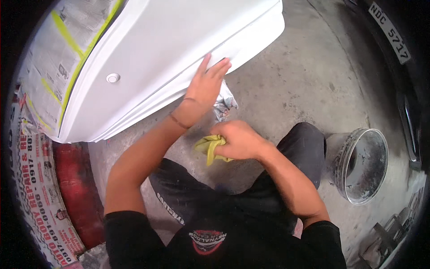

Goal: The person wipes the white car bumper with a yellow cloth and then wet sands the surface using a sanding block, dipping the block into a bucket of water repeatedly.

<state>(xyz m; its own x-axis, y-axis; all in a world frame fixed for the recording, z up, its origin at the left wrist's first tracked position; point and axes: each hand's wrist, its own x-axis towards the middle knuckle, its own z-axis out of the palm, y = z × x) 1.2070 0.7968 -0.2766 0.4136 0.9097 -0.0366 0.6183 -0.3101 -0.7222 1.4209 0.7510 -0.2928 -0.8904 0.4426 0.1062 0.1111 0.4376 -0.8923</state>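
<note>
Left hand [206, 89] rests spread on a white panel [148, 54], upper centre; right hand [242, 140] clamps yellow cloth [209, 146]; printed banner [39, 188], lower left.

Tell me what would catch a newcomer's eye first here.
The big white panel dominates the upper left and middle, the left hand spread over its lower part. Just below and to the right, the right hand grips a bright yellow cloth. Further right, a round, smeared bucket stands out.
</note>
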